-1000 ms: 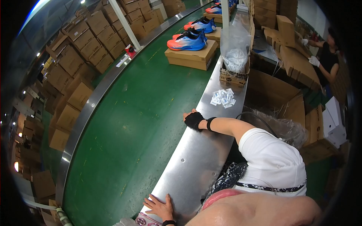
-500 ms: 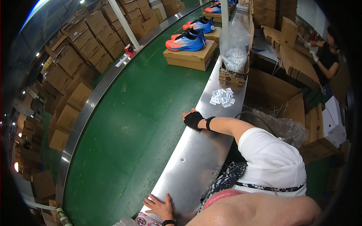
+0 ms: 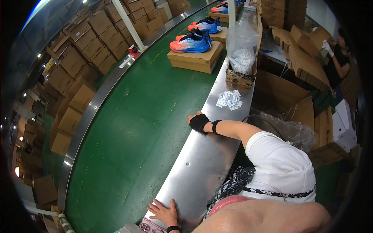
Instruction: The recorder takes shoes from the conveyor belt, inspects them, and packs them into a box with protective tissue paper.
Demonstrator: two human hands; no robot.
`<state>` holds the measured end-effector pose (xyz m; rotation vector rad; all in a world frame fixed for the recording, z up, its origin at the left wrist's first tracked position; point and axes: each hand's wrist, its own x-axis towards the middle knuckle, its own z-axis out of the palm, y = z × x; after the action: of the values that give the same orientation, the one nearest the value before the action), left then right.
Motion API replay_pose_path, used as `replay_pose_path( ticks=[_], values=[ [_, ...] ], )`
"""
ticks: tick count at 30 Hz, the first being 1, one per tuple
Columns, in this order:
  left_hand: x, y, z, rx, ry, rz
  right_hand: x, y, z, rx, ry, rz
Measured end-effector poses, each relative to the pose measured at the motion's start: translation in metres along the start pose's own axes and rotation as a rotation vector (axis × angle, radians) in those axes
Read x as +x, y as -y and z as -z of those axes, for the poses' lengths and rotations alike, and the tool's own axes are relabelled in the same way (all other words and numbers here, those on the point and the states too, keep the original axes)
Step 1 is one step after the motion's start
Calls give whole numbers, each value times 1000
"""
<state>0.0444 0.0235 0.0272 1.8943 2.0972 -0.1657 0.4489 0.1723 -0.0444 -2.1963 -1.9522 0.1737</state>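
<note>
Conveyor [image 3: 128, 128] runs green past a steel ledge [image 3: 202, 167], stacked cartons [image 3: 74, 62] beyond

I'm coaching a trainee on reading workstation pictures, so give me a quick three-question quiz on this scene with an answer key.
1. True or false: the left hand is gripping a shoe.

2. Multiple choice: what do the nearest blue and orange shoes stand on?
a) the bare belt
b) a brown cardboard box
c) a clear plastic bag

3. Fill the gap: the black covering that leaves the fingertips bare is worn on the person's ____ hand.

Key:
1. False; its fingers are spread at the metal ledge and it holds nothing.
2. b
3. Right; the right hand is also at the ledge.
</note>
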Motion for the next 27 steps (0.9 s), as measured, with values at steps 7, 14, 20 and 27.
replay_pose_path(
  ticks=[7,14,20,27],
  values=[
    [8,19,-31,-5,-127,-46,0,5,7,-26,22,6],
    [6,20,-30,-6,-145,-65,0,2,1,-11,-39,14],
    [7,21,-33,3,-150,-70,0,1,0,9,-32,1],
    [6,16,-27,11,-143,-72,2,-3,-4,-23,-19,23]
  ],
)
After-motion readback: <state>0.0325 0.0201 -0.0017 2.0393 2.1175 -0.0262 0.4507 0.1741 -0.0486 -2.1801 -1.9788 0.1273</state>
